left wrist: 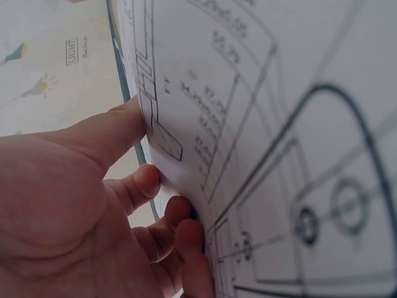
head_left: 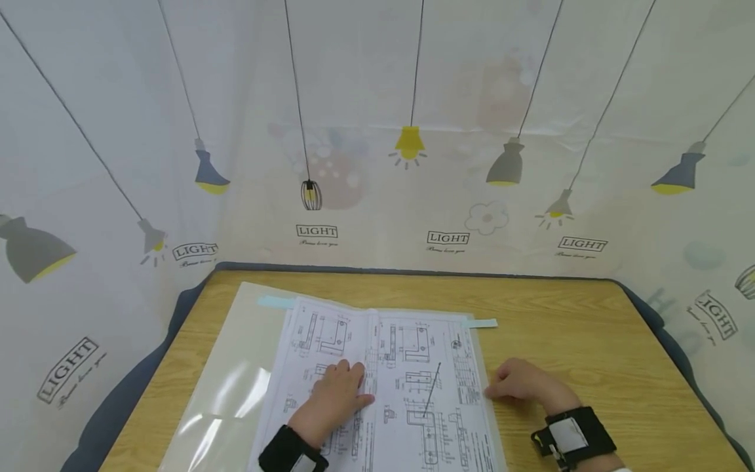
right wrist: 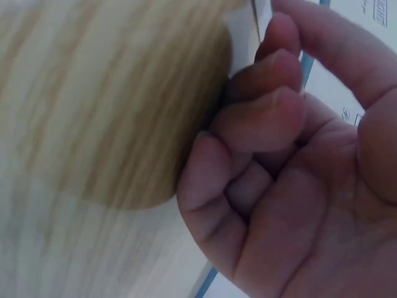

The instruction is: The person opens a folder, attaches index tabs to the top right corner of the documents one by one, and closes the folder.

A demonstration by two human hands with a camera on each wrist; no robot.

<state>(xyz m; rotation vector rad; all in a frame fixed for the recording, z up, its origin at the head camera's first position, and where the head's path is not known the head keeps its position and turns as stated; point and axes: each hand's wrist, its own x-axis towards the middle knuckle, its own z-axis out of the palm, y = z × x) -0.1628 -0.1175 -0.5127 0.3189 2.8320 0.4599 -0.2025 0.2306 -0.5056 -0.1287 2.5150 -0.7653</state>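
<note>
An open booklet of technical drawings point(head_left: 433, 377) lies on the table, its white pages printed with part outlines and dimensions. My left hand point(head_left: 337, 396) rests on the left page close to the centre fold, fingers loosely spread. In the left wrist view, the fingertips of the left hand point(left wrist: 74, 198) touch the printed paper. At the booklet's right edge, my right hand point(head_left: 525, 380) pinches the page edge between thumb and forefinger. The right wrist view shows the other fingers of the right hand point(right wrist: 267, 161) curled in against the wood; the thumb tip is cut off by the frame.
A glossy pale cover sheet point(head_left: 221, 367) extends left from under the pages. Light blue tabs stick out at the top left point(head_left: 275, 301) and right point(head_left: 485, 323). The wood-grain table point(head_left: 590, 341) ends at a dark edge before a curtain point(head_left: 366, 78) printed with lamps.
</note>
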